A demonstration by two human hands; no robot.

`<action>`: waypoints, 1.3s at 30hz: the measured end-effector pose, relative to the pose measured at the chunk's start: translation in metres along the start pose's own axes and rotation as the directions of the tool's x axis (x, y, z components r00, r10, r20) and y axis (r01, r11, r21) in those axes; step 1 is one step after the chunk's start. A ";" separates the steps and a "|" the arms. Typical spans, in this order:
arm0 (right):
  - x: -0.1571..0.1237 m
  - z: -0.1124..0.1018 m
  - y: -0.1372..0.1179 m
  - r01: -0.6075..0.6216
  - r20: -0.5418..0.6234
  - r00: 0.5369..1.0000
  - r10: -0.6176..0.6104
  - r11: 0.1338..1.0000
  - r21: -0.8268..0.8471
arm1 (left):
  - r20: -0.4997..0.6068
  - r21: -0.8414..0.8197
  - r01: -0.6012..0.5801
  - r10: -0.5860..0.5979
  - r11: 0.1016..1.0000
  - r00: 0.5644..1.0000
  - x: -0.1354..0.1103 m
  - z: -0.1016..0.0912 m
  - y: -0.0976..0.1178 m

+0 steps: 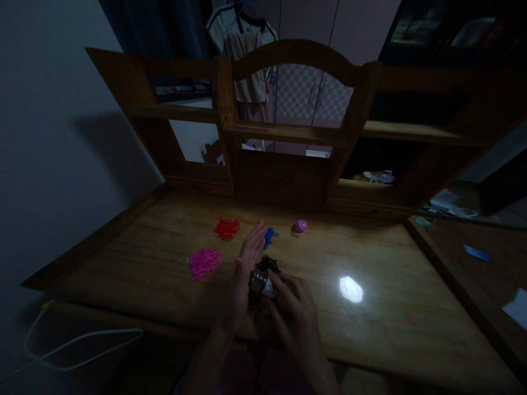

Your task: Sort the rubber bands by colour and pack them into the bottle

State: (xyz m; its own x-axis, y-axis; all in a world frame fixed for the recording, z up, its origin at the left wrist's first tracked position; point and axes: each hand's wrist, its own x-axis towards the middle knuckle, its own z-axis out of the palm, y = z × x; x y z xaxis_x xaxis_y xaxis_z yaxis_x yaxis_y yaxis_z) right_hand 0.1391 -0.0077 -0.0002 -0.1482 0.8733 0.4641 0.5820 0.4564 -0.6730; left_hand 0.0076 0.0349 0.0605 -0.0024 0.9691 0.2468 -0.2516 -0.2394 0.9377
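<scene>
A small, clear, shiny cylindrical container lies tipped on its side near the front edge of a pale brown wooden desk, its round end turned to the left. Around it spreads a loose heap of thin black strands, some beyond the container and some on its near side.

The person's right hand comes from the right of the container, with index finger and thumb closed on its sides. The left hand stands just left of the container, fingers straight and together, palm turned toward it — whether that palm touches the container I cannot tell. The two hands are apart, with the container between them.

Just beyond the container is a small heap of bright blue strands, partly behind the left hand. Farther beyond and to the left sits a heap of red looped strands; nearer, left of the container, lies a wider heap of hot-pink strands. Beyond and to the right of the container rests a small rounded purple object. Well to the right, a bright white patch shows on the desk — pile or glare, I cannot tell. Well beyond the container rises a brown wooden shelf unit with open compartments.
</scene>
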 end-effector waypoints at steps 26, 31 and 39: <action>0.001 -0.036 0.003 -0.192 -0.095 0.973 0.209 0.968 0.161 | -0.152 0.326 0.202 -0.160 0.924 0.975 -0.030 -0.042 -0.005; -0.018 -0.079 0.010 -0.129 0.077 0.988 0.137 0.986 -0.104 | -0.212 0.465 0.349 -0.281 0.813 0.936 -0.068 -0.058 -0.018; -0.051 -0.041 0.006 -0.112 0.128 0.980 0.153 0.952 -0.285 | -0.107 0.457 0.194 -0.163 0.868 0.981 -0.075 -0.046 -0.039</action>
State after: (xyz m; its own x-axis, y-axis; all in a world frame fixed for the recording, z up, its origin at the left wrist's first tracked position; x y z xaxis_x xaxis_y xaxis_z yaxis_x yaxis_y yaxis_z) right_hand 0.1833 -0.0562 -0.0044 -0.1583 0.9474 0.2781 0.7983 0.2886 -0.5286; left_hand -0.0269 -0.0262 -0.0056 -0.0651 0.9959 0.0631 0.2233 -0.0471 0.9736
